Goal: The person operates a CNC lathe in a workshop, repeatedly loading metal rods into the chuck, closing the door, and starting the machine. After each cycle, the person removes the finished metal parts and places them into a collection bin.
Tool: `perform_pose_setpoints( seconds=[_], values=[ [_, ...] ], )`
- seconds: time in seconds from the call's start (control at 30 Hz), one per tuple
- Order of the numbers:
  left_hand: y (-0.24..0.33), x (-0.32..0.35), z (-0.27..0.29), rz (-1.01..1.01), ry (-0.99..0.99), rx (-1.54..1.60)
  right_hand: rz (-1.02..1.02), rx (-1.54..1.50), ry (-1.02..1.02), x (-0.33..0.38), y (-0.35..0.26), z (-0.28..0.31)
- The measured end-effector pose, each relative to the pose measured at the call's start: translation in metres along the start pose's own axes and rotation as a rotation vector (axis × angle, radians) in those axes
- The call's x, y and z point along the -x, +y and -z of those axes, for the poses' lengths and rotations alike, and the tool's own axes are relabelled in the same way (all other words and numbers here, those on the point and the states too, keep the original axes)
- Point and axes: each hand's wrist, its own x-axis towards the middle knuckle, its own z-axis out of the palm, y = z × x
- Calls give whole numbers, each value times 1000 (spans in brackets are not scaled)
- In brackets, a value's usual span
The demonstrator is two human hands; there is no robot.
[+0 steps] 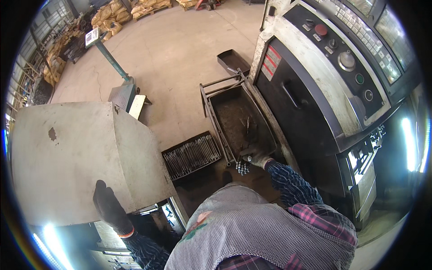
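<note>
What seem to be metal rods (242,168), seen mostly end-on, are gripped in a bunch by the gloved right hand (257,159) beside the near end of a dark bin (228,107). The gloved left hand (109,207) is held flat, unladen, over a pale machine cover (72,153). Slender metal pieces (191,154) are lined up in a tray (197,169).

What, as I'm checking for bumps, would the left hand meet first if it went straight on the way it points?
Probably the pale metal cover; the left hand points across it, though depth is unclear and they may already be touching.
</note>
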Motion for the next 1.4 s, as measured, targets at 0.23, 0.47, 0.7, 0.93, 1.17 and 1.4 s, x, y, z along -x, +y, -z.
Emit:
perform_pose_setpoints(
  seconds=[0.23,0.47,0.7,0.93,1.17,1.4],
  values=[
    [7,-5,1,10,0,-45,83,358,-146,15,-40,-6],
    [20,-7,-1,154,-20,-79,-306,-268,-488,-5,23,-9],
    [-13,10,1,-7,42,-17,-128,80,-213,19,-33,18],
    [22,-4,0,164,61,-132,-237,237,89,15,-28,4],
    [14,-4,0,68,25,-164,-297,234,275,43,-7,-1],
    [55,-32,18,-176,73,-149,-478,235,347,110,3,-9]
  ],
)
